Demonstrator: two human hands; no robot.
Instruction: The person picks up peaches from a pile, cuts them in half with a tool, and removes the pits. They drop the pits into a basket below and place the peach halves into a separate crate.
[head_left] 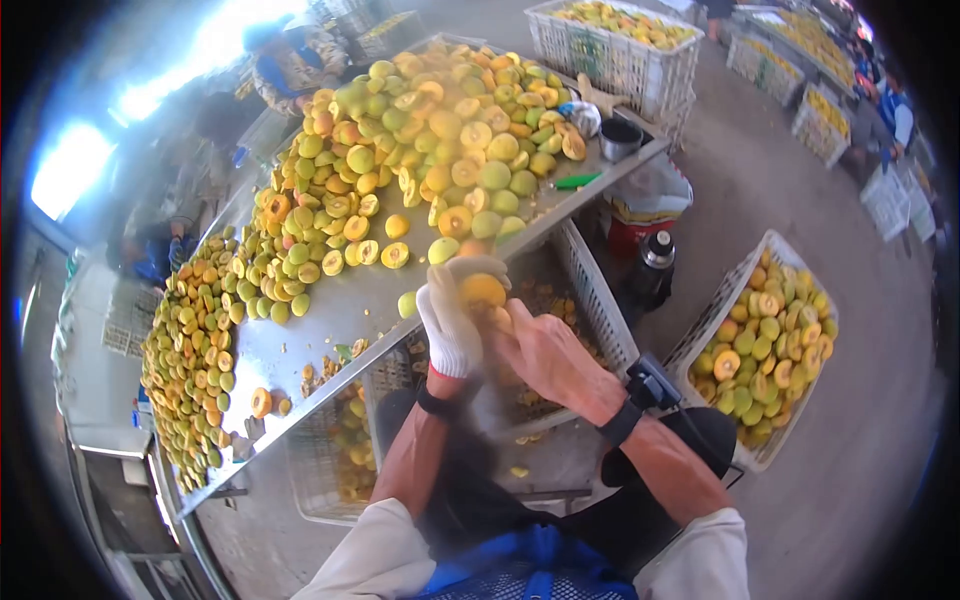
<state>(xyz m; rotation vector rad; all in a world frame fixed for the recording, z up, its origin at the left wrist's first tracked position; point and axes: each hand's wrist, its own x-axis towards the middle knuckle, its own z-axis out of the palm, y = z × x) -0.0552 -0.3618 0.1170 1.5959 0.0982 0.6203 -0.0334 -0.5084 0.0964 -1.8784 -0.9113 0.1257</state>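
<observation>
My left hand, in a white glove, holds a yellow-orange fruit just beyond the table's near edge. Against the fruit's near side, my bare right hand has its fingers closed; whatever they grip is hidden. Both hands are above a crate with orange scraps in it. Piled on the metal table are many whole and halved green and yellow fruits. A green-handled tool lies near the table's right end.
A crate of cut fruit stands on the floor at right. Near the table's right end are a black thermos and a sack; a metal cup is on the corner. Another person is across the table.
</observation>
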